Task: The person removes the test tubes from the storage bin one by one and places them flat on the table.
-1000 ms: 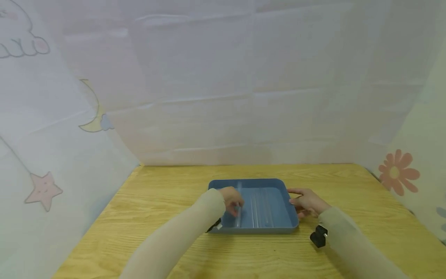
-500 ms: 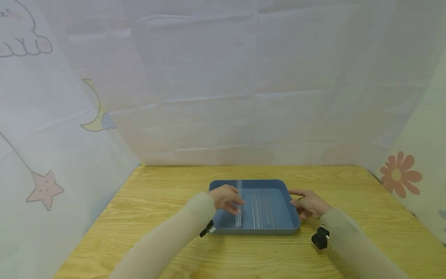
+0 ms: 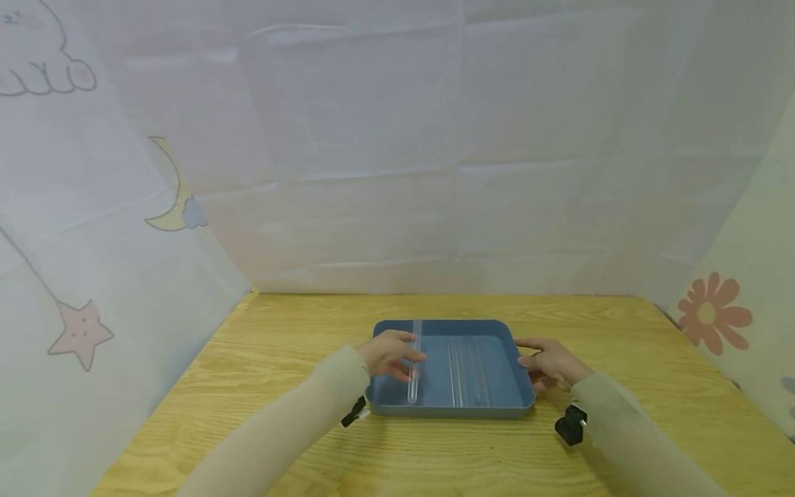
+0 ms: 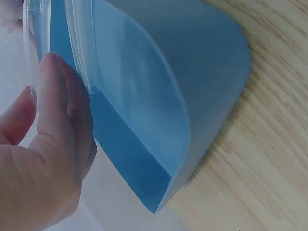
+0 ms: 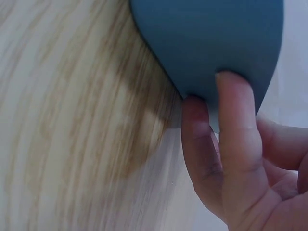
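A blue rectangular tray [image 3: 450, 411] lies on the wooden table. My left hand [image 3: 391, 355], over the tray's left part, pinches a clear test tube [image 3: 413, 391] whose rounded end points toward me. In the left wrist view that tube [image 4: 37, 21] passes between thumb and fingers. Several more clear tubes [image 3: 459, 379] lie side by side on the tray floor, right of the held one. At the tray's right side is my right hand [image 3: 549, 362]. Its fingertips [image 5: 234, 86] press on the outside of the wall in the right wrist view.
The wooden table [image 3: 298, 442] extends around the tray on all sides. A pale printed cloth [image 3: 404, 207] hangs behind it and at both sides. Each wrist wears a small black device, such as the right wrist device [image 3: 570, 424].
My left hand has moved left with the tube, away from the tubes lying in the tray. The right hand stays at the tray's right side.
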### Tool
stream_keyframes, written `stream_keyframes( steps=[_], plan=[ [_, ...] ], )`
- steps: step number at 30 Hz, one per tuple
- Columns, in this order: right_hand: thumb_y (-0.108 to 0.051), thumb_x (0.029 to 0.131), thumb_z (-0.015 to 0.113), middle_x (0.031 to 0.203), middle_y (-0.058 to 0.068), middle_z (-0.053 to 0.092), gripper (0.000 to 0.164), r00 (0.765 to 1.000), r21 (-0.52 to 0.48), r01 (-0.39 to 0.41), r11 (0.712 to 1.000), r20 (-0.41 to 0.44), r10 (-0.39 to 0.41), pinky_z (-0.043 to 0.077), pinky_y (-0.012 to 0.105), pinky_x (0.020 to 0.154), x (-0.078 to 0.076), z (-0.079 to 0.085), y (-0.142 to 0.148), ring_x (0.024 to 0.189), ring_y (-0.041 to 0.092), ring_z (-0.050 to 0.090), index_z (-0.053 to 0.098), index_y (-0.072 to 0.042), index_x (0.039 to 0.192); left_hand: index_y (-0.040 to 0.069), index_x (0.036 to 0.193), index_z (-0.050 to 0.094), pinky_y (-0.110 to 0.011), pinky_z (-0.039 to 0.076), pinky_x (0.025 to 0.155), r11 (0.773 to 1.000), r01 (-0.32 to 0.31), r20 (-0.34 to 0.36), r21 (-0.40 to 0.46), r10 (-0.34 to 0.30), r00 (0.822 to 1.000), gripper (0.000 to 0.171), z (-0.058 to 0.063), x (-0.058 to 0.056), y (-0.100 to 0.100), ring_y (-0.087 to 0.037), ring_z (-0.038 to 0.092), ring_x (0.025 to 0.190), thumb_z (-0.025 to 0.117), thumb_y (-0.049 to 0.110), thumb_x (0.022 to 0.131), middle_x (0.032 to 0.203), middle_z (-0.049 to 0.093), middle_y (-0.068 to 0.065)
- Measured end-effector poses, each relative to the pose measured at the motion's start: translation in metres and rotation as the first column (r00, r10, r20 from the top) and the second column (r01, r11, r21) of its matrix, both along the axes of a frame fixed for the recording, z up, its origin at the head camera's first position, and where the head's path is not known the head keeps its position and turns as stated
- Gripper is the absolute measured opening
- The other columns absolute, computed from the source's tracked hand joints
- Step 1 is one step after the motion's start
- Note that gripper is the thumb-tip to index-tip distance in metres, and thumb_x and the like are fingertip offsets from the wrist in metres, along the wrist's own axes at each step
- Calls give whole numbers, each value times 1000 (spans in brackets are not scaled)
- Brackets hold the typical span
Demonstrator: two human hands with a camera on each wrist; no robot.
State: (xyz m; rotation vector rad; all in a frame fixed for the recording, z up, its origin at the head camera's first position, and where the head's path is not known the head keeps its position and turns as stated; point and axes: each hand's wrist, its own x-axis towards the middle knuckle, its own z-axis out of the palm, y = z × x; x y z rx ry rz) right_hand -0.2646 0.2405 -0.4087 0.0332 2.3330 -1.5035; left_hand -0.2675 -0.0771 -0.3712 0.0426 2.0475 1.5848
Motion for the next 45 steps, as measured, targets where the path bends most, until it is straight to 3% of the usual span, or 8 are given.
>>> stream_keyframes(
  steps=[11,21,45],
  plan=[
    [0,99,50,103,18,67,57,1000,-9,-1,1000,4,1,55,33,55,0,0,-1,77,25,68,24,8,149,0,151,30,-29,56,58,1000,-17,-33,-4,17,999,65,-3,7,-10,-18,62,66,62,3,94,132,55,-22],
    [0,100,49,98,16,67,56,1000,-10,16,1000,11,-16,54,32,54,2,1,0,73,24,67,24,8,149,0,151,30,-28,56,58,999,-32,-51,13,32,998,66,-6,13,-19,-25,68,78,63,3,94,134,54,-24],
    [0,99,51,95,14,68,57,1000,-18,18,1000,14,-18,53,30,51,2,0,-1,72,24,67,25,8,149,3,150,35,-25,54,51,995,-83,-86,-51,79,993,63,-3,21,-42,-17,65,63,64,5,93,119,65,-17]
  ],
)
